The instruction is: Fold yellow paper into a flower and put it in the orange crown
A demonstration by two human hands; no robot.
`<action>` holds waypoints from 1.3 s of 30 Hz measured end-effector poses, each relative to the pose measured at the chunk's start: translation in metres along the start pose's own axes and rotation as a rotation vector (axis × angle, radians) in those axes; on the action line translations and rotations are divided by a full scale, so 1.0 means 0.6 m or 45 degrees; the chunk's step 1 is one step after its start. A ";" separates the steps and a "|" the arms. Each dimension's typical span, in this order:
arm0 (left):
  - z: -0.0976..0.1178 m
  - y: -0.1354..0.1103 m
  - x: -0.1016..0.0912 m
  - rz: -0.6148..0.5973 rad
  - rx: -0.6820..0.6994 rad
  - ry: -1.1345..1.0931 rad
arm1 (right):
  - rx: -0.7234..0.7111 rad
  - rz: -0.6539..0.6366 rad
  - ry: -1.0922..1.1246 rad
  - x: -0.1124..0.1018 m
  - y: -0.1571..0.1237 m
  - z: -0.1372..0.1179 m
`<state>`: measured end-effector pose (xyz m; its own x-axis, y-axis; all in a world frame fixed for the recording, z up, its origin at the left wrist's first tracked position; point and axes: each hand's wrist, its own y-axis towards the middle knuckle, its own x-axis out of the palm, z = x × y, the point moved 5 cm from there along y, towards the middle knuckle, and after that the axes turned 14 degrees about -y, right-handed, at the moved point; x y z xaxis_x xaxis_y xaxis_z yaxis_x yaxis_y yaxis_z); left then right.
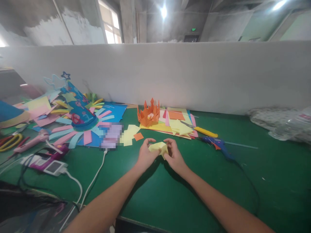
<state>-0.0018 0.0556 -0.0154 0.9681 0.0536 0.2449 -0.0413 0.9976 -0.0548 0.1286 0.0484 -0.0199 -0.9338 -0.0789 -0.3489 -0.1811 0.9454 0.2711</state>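
A small folded piece of pale yellow paper [158,148] is pinched between both of my hands over the green table [170,194]. My left hand [145,155] grips its left side with thumb and fingers. My right hand [173,154] grips its right side. Just beyond my hands lie loose yellow paper scraps [130,134] and a small orange square [138,136]. An orange paper crown [148,115] stands behind them.
A stack of coloured paper sheets [178,124], yellow-handled scissors [201,130] and a blue glue gun [218,145] lie right of centre. A blue decorated paper cone [79,108], pink tools, cables and a power strip [52,165] crowd the left. Crumpled plastic [279,123] sits far right. A white partition [170,74] backs the table.
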 end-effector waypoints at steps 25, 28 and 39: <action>-0.004 -0.002 0.000 -0.041 -0.090 -0.154 | 0.191 0.038 -0.024 -0.023 0.011 0.005; -0.008 -0.001 0.001 -0.065 -0.097 -0.154 | 0.191 0.046 -0.053 -0.024 0.011 0.005; -0.017 0.001 0.000 -0.100 -0.157 -0.201 | 0.157 0.075 -0.170 -0.025 0.010 0.007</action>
<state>0.0005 0.0559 -0.0254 0.9161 -0.0087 0.4009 0.0730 0.9867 -0.1454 0.1431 0.0564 -0.0167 -0.8910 0.0130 -0.4538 -0.0800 0.9794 0.1853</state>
